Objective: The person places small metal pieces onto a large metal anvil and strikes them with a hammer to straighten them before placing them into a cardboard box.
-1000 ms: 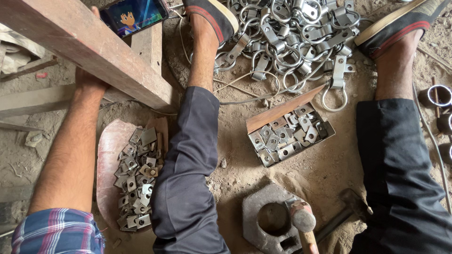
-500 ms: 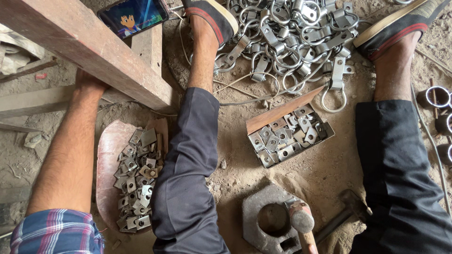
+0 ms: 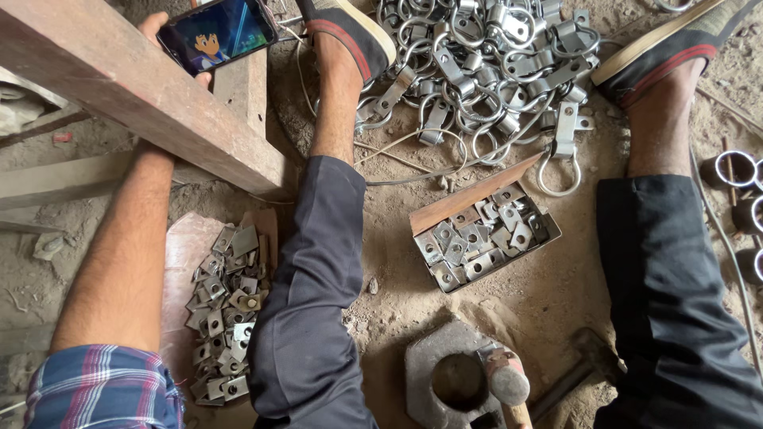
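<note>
My left arm reaches forward along the ground, and my left hand (image 3: 149, 25) holds a smartphone (image 3: 218, 33) with a lit screen at the top left. A slanted wooden beam (image 3: 143, 103) hides most of the hand. My right hand is out of view. Between my legs lies a thick hexagonal metal block (image 3: 425, 365) with a round hole. A hammer's head (image 3: 509, 384) rests at its right edge, and the handle runs off the bottom of the picture.
Small square metal plates (image 3: 222, 318) lie piled on a flat board (image 3: 179, 254) beside my left leg. A shallow tray (image 3: 548, 237) holds more plates. Several ring clamps (image 3: 477, 63) are heaped between my feet. Pipe ends (image 3: 735, 168) are at the right.
The phone shows slightly more in the picture, and its screen image has changed. My left arm and the hammer stay where they were.
</note>
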